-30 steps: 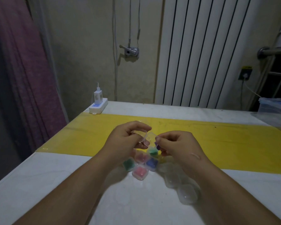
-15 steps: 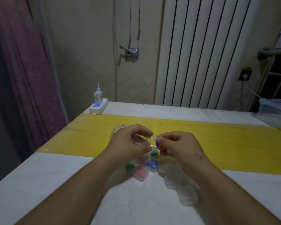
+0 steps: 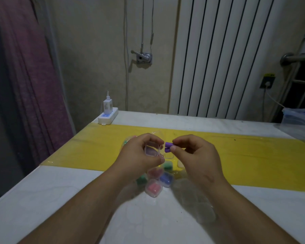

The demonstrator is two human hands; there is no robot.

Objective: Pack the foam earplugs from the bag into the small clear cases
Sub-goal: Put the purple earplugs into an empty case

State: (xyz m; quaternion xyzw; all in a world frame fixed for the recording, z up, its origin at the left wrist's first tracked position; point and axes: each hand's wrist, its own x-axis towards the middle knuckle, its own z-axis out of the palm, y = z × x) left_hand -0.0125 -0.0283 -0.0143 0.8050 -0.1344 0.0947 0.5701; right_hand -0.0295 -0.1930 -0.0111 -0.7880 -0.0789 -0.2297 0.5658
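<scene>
Purple earplugs (image 3: 167, 147) pinched by right hand (image 3: 192, 155) beside clear case (image 3: 151, 150).

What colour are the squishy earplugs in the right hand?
Purple. The right hand pinches the earplugs, clearest in the head view.

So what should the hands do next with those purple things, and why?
Probably slide the purple foam earplugs, pinched by the right hand, into the small clear plastic case the left hand holds: it looks open and empty, and they sit right beside its rim.
</scene>
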